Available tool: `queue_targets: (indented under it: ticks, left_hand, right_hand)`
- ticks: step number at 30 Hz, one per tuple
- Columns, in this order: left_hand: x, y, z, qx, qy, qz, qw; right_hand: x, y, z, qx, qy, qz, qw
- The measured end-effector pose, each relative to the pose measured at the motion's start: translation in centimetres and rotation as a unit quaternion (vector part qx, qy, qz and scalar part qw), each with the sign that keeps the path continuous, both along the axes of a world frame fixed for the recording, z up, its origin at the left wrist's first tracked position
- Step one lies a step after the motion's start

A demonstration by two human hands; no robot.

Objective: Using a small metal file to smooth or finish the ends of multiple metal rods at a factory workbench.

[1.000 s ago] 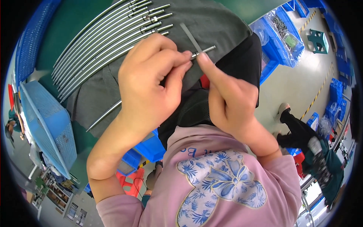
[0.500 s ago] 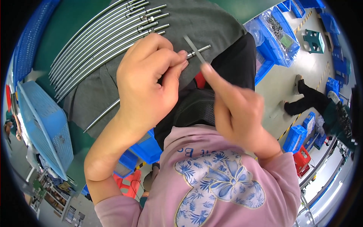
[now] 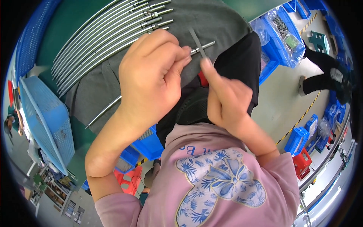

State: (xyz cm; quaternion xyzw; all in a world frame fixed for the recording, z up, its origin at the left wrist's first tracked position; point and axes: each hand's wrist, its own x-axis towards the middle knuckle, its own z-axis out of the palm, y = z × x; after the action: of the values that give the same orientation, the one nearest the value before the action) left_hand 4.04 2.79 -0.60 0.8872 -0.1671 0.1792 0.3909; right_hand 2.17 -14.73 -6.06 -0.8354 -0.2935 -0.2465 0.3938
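Observation:
My left hand [image 3: 151, 72] is closed round a thin shiny metal rod [image 3: 104, 111], its thumb and fingertips pinching near the far right end. The rod's other end sticks out to the lower left, beyond my wrist. A narrow, flat grey file [image 3: 197, 42] is gripped in my right hand [image 3: 230, 100], with the thumb stretched along it. The file crosses the rod close to its tip, just right of my left fingertips; whether they touch I cannot tell. Several similar rods [image 3: 109, 42] with small collars lie side by side on a dark grey cloth [image 3: 217, 24] beyond my left hand.
A light-blue perforated basket [image 3: 49, 117] stands at the left by the green tabletop [image 3: 49, 41]. Blue bins, one with bagged small metal parts [image 3: 280, 28], are at the upper right. A person in black trousers [image 3: 321, 72] is on the floor at the right, above a red stool [image 3: 302, 162].
My right hand has shifted a little to the left with the file, which now lies across the rod nearer its tip. The person at the right has moved farther up the picture.

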Motion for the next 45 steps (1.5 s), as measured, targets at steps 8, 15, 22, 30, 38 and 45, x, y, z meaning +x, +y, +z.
queue_targets:
  ticks: [8,15,22,30,38,45]
  left_hand:
    - [-0.2,-0.1,-0.3,0.004,0.0,-0.01,1.0]
    - [-0.1,-0.2,-0.1,0.004,0.003,0.0,1.0]
    - [-0.1,-0.3,-0.1,0.007,0.001,0.002,1.0]
    - [-0.2,-0.2,-0.1,0.012,0.008,0.001,1.0]
    - [-0.2,0.1,-0.1,0.02,0.005,-0.002,1.0]
    - [-0.1,0.2,0.0,0.029,-0.002,-0.008,1.0]
  right_hand:
    - [0.3,0.2,0.4,-0.002,0.021,0.004,1.0]
    - [-0.9,-0.3,0.2,-0.021,0.049,-0.003,0.999]
    - [-1.8,-0.7,-1.2,-0.022,0.04,-0.011,0.999]
    - [-1.6,-1.2,-0.6,-0.034,0.056,0.005,0.998]
    - [-1.3,-0.7,-0.8,-0.057,0.024,-0.006,0.998]
    - [-2.7,-2.4,-1.6,-0.06,0.018,0.004,0.998]
